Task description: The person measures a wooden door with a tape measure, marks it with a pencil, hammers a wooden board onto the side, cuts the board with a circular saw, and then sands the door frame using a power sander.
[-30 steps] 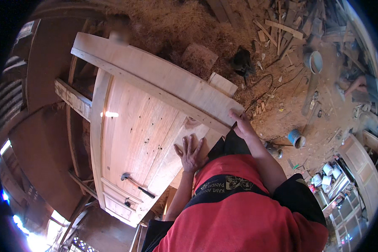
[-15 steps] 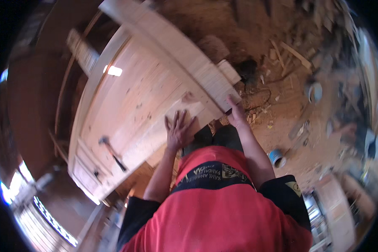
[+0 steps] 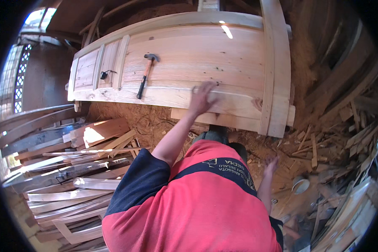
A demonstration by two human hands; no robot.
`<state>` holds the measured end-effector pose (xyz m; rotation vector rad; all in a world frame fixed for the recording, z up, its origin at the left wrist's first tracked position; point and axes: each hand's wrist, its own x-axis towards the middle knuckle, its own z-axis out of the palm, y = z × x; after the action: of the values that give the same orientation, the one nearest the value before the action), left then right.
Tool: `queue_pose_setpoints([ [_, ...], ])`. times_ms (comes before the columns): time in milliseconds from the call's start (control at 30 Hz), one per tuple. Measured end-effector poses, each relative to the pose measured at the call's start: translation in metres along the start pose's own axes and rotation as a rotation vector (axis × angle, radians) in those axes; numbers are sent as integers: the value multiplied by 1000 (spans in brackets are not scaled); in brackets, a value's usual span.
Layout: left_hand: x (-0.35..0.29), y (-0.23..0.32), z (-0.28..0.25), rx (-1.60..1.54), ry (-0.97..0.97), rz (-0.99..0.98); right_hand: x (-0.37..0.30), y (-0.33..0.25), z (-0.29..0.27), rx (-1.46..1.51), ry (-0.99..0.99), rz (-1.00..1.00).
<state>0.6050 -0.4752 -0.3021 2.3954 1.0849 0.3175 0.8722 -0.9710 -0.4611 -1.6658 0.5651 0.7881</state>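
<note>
A long pale wooden door panel (image 3: 176, 46) lies flat in front of me, framed with rails and a wide board (image 3: 278, 80) across its right end. My left hand (image 3: 203, 100) is over its near edge, fingers spread, holding nothing. Low at my right side, apart from the panel, my right hand (image 3: 271, 165) hangs with its fingers loosely apart and nothing visible in it. A claw hammer (image 3: 146, 76) with an orange and black handle rests on the panel, left of my left hand. Farther left sits a small black object (image 3: 104, 75), too small to name.
Stacked boards and curved timber pieces (image 3: 75, 195) fill the left side, with a wooden frame (image 3: 77, 229) among them. Offcuts and scraps (image 3: 315, 147) litter the brown ground at right, near a pale round container (image 3: 300, 185). A board (image 3: 235, 122) juts out under the panel's near edge.
My view has turned, so the panel now runs across it. My right hand has let go of the panel's right corner and dropped to my side. My left hand stays by the near edge.
</note>
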Motion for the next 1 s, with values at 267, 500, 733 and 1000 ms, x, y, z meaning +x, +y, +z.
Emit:
queue_pose_setpoints([
  [267,-60,-238,-131,347,325,-1012,-58,12,0,-688,465,-901],
  [500,-50,-249,-131,92,211,-646,-209,-98,264,-501,-66,-1008],
  [733,-5,-13,-56,-355,191,-231,-235,-142,393,-372,-892,-496],
  [1000,125,111,24,-622,128,133,-153,-227,305,256,-336,-432],
])
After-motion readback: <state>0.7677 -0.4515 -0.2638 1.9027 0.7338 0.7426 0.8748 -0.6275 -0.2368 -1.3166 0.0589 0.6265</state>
